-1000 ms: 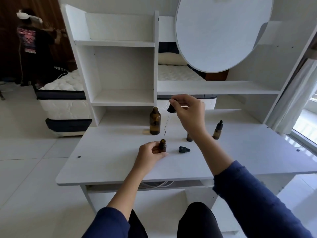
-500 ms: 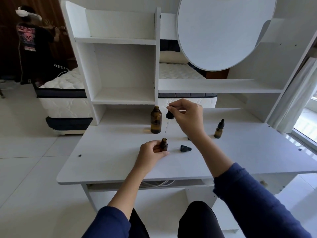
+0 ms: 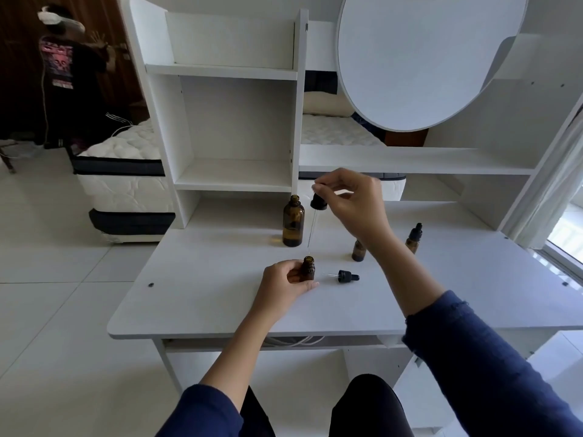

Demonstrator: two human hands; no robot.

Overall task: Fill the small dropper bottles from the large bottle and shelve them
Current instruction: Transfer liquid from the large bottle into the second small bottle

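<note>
My left hand (image 3: pixel 282 287) grips a small uncapped amber dropper bottle (image 3: pixel 308 269) standing on the white desk (image 3: pixel 195 298). My right hand (image 3: pixel 353 206) pinches the bulb of the large dropper (image 3: pixel 318 203); its thin glass pipette hangs down with the tip just above the small bottle's mouth. The large amber bottle (image 3: pixel 293 223) stands open behind, to the left of the pipette. A small dropper cap (image 3: pixel 345 276) lies on the desk right of the held bottle. Another small bottle (image 3: pixel 358 250) stands partly behind my right wrist, and a capped one (image 3: pixel 413 238) stands farther right.
White shelf compartments (image 3: pixel 235 175) rise behind the desk, with a long shelf (image 3: pixel 410 159) to the right under a round white panel (image 3: pixel 426 58). A bed lies behind. A person (image 3: pixel 63 77) stands at the far left. A curtain (image 3: pixel 555 184) hangs at the right.
My right hand has carried the large dropper slightly left and down, bringing the pipette tip over the small bottle's mouth. My left hand keeps its hold on the small bottle.
</note>
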